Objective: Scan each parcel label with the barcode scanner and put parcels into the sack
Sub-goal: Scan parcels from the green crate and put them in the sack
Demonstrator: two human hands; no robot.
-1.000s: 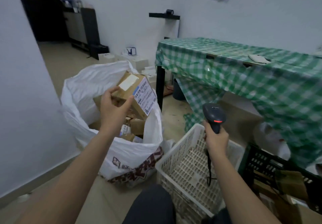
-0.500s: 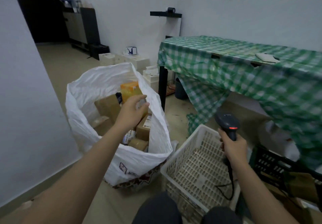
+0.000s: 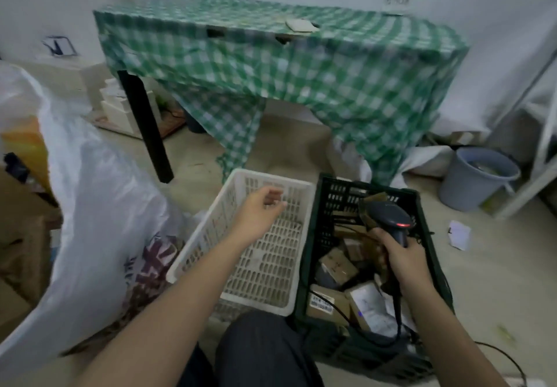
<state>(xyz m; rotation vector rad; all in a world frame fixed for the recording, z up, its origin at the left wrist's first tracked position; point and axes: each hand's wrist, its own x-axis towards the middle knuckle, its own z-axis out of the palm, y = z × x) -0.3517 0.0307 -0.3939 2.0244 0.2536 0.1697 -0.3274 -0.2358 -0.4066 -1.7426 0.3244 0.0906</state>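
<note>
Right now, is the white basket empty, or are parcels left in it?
Empty, as far as shown: the white basket shows only its bare slotted floor. The remaining parcels lie in the dark crate beside it.

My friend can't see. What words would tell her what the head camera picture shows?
A person's right hand grips a barcode scanner over a dark green crate of parcels, while the empty left hand hovers over a white plastic basket. A white sack stands at left, and a table with a green checked cloth behind.
</note>
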